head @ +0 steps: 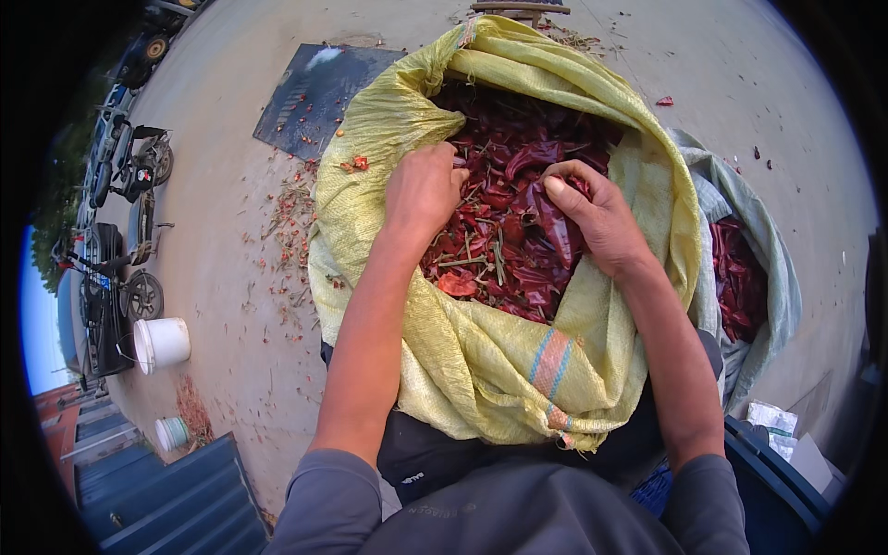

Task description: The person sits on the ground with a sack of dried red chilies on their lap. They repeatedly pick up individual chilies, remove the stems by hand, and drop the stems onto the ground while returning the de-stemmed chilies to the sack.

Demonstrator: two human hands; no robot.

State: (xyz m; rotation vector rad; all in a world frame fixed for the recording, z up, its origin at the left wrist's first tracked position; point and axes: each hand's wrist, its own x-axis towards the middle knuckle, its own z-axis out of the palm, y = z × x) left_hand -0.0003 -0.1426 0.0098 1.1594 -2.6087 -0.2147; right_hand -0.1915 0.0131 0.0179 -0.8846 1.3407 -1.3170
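Note:
A yellow woven sack (388, 111) stands between my knees with its mouth rolled open. Inside lie dried red chili peppers (513, 277), mixed with green-brown stems. At the sack's right side, my right hand (596, 208) pinches a large dark red dried pepper (551, 215) between thumb and fingers. My left hand (430, 180) rests over the left part of the opening, back of the hand up. Its fingertips reach down by the peppers with a small red piece near them; whether it grips that piece is hidden.
To the right stands a pale blue-grey woven sack (770, 257) of red peppers. A dark flat sheet (312, 97) and scattered stems (291, 236) lie on the concrete. Farther left are a white bucket (163, 343), a smaller tub (172, 433) and parked two-wheelers (142, 291).

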